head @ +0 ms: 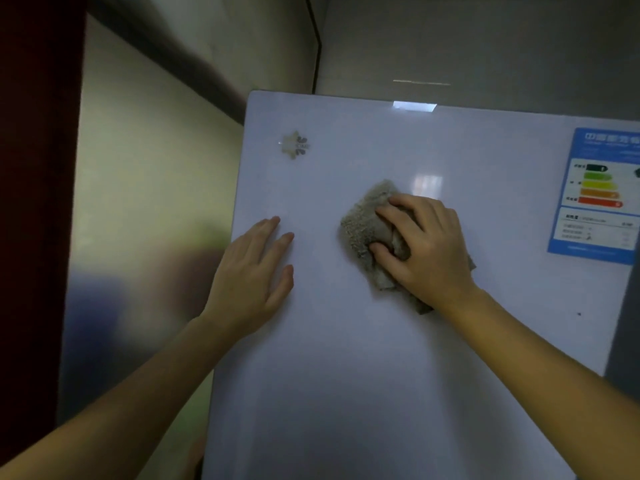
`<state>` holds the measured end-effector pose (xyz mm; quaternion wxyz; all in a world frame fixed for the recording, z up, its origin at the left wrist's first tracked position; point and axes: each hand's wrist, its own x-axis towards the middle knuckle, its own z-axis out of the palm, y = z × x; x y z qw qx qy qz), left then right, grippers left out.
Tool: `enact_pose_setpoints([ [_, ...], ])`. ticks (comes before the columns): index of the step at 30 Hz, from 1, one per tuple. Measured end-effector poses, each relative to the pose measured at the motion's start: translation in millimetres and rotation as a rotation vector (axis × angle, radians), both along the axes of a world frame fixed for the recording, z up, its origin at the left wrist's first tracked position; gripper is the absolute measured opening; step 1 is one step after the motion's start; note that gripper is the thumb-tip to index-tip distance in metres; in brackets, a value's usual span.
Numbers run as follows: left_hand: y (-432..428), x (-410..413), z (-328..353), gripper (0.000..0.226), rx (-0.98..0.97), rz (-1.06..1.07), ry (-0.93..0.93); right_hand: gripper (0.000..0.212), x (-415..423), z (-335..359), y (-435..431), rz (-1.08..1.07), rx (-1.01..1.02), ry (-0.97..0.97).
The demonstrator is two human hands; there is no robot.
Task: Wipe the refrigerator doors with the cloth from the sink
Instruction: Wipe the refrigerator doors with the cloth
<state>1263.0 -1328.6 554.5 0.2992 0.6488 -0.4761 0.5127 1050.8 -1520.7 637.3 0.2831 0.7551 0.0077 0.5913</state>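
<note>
Cloth (360,220) sat bunched at centre frame, flat against the upper refrigerator door (346,358), its long axis running from upper left down to lower right, with a tail showing below the wrist. Right hand (426,247) lay on top of it: fingers curled over the upper fold, thumb tucked into the lower one, so the cloth was both gripped and pressed to the panel. Most of the free pile stuck out to the left of the hand. Left hand (252,271) was flat on the door at centre left, near the door's left edge, fingers straight and slightly spread, holding nothing; it looked like a brace. The two hands were well apart, with bare door between them. Right forearm entered from lower right, left forearm from lower left, both reaching up and inward. Judgement: wiping under way on the upper door, with the right hand the only working hand. Unwiped-looking ground lay every way from the cloth: toward the logo badge (295,144) at upper left, toward the energy label (599,195) at right, and down the long lower stretch. Whether any patch was already clean could not be told; the glossy surface showed only glare. A stroke to the right would meet the label's edge, which risks catching it.
</note>
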Motion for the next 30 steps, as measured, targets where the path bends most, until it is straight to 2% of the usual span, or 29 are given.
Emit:
enact_pose_setpoints([
  [4,2.1,19.4,-18.3,0.048,-0.064,-0.006,0.007,0.047,11.6,-8.4,6.9,0.002,0.071,-0.049],
  [13,-9.1,40.8,-49.1,0.05,-0.152,-0.095,0.027,0.044,45.8,18.7,33.9,-0.028,0.065,-0.074],
  [18,-11.2,44.2,-56.2,0.05,-0.166,-0.14,0.002,0.043,71.0,44.6,48.9,-0.02,0.045,-0.106],
  [24,-10.8,47.5,-55.2,0.046,-0.195,-0.165,-0.012,0.045,118.8,101.2,78.1,0.023,0.124,-0.196],
  [27,-11.6,49.8,-57.5,0.048,-0.185,-0.161,-0.007,0.048,146.1,108.1,94.5,0.034,0.097,-0.098],
  [30,-13.9,50.9,-61.5,0.051,-0.169,-0.163,0.003,0.049,162.7,79.5,105.8,-0.003,-0.052,0.124],
])
